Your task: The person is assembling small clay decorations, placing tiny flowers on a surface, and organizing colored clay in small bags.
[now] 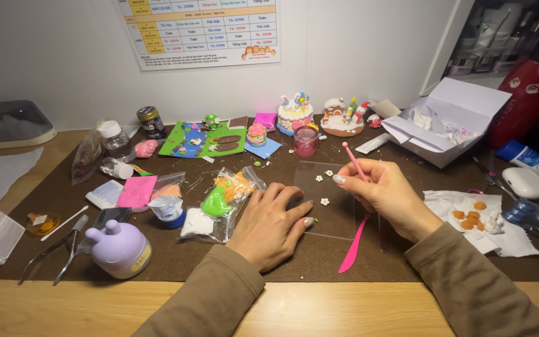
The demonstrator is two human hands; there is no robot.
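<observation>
My left hand (274, 221) lies flat, palm down, on the left part of a clear plastic sheet (332, 215) on the dark mat. My right hand (382, 190) holds a thin pink ball-tipped modelling tool (354, 161) upright, like a pen, over the sheet. Tiny white clay flowers (324, 201) sit on the sheet between my hands. A pink plastic clay knife (354, 242) rests on the mat just under my right wrist.
Clear bags of coloured clay (223, 203) lie left of my left hand. A lilac pot (120, 248), pliers (63, 248), small jars (151, 121), a green clay scene (204, 140), clay cakes (296, 111), an open white box (447, 122) and a tissue with orange pieces (475, 218) surround them.
</observation>
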